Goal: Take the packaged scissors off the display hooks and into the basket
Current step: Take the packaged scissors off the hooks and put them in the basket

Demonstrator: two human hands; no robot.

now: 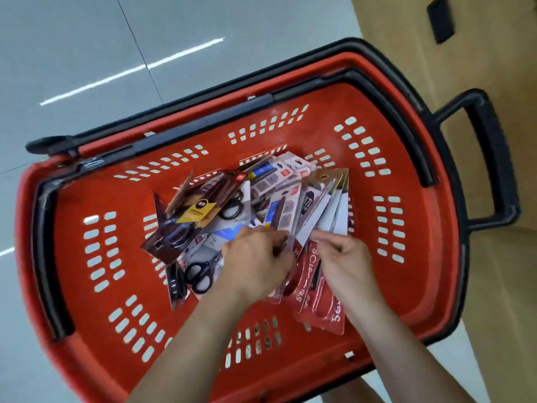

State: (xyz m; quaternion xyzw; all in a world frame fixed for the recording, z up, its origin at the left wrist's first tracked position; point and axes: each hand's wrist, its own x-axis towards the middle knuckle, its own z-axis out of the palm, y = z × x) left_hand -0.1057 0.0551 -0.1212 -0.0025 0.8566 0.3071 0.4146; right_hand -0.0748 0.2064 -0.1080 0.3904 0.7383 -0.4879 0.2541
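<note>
Basket (430, 286): red plastic, slotted walls; stands on grey tiled floor (87, 53); seen from above, tilted in view
Carry handles (433, 120): black; folded down along the rim
Pull handle (494, 158): black loop; sticks out at the far right end of the basket
Cardboard box (392, 24): brown; just beside the basket on the right, behind the pull handle
Packaged scissors: all in sight lie in the basket bottom, a loose overlapping heap; no display hooks in view
Dark pack (200, 205): yellow label on the front; on top of the heap at the left, tilted
Black-handled pair (200, 274): in a clear-fronted pack; near side of the heap, left of the left wrist
Red pack (316, 286): white lettering; lies flat between the two wrists, partly under the right hand
Fanned packs (325, 205): several cards spread like a fan, pale backs up; far ends reach toward the far wall
Left hand (255, 257): down inside the basket; fingers (279, 238) curled onto the lower left edge of the fanned packs
Right hand (345, 263): down inside the basket; thumb and forefinger pinched together on the lower right edge of the fanned packs
Detail: print on most packs blurred, unreadable
</note>
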